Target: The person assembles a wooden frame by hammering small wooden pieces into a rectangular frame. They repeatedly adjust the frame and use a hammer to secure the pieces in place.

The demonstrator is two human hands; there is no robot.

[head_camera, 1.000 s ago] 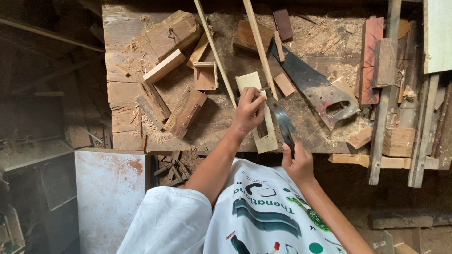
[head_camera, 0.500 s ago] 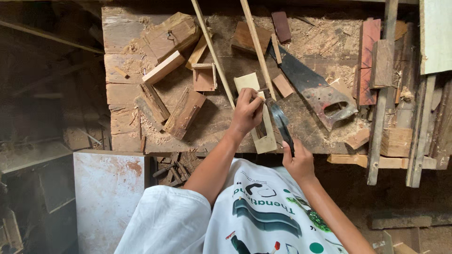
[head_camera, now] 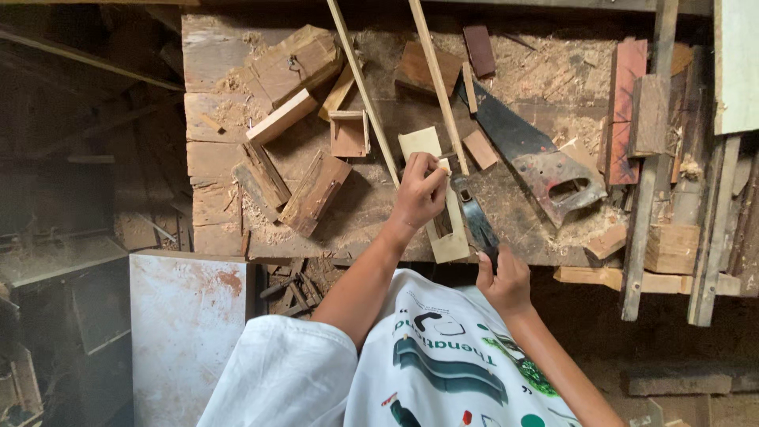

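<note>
View: we look straight down from the head camera at a rough wooden workbench (head_camera: pixel 229 47) strewn with sawdust and offcuts.
Left hand: our left hand (head_camera: pixel 419 194) is curled and pressing down on a pale wooden board (head_camera: pixel 447 237), fingers bent over its upper half.
Board: it lies flat near the bench's front edge, running away from us, with a rectangular slot cut near its close end; the slot sits just below and right of the left hand.
Right hand: our right hand (head_camera: pixel 504 281) is closed around the handle of a chisel (head_camera: pixel 472 217), at the bench's front edge, right of the board.
Chisel: its dark blade points away from us and lies just beside the board's right edge, close to the left hand's fingers; we cannot tell whether the tip touches the wood.
Nearby: a handsaw (head_camera: pixel 530 154) lies diagonally to the right of the chisel; two thin wooden strips (head_camera: pixel 433 79) cross the bench above the left hand; a small open wooden frame (head_camera: pixel 348 134) and chunky blocks (head_camera: pixel 315 194) sit to the left.
</note>
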